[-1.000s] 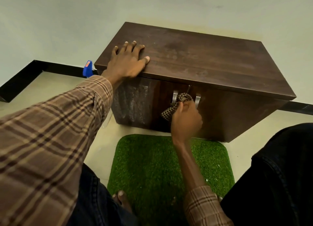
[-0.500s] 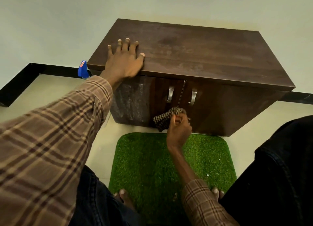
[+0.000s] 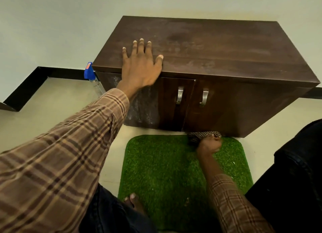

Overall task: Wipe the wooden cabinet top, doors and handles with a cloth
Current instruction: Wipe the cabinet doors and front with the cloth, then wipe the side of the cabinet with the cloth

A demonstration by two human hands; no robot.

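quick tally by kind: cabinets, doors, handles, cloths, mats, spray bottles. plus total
Cabinet: 1
Doors: 2, left door and right door
Handles: 2, left handle and right handle
Cloth: 1, bunched in the right hand
Green mat: 1
Spray bottle: 1
Total: 8

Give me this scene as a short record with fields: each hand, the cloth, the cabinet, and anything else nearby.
left hand: flat on cabinet top, front left edge
right hand: gripping cloth at the right door's bottom edge
cloth: checked, bunched, low against the door
cabinet: dark wood, doors shut, whitish smears on left door
handles: two, metal, uncovered
mat: green, in front of cabinet
spray bottle: blue-topped, left of cabinet
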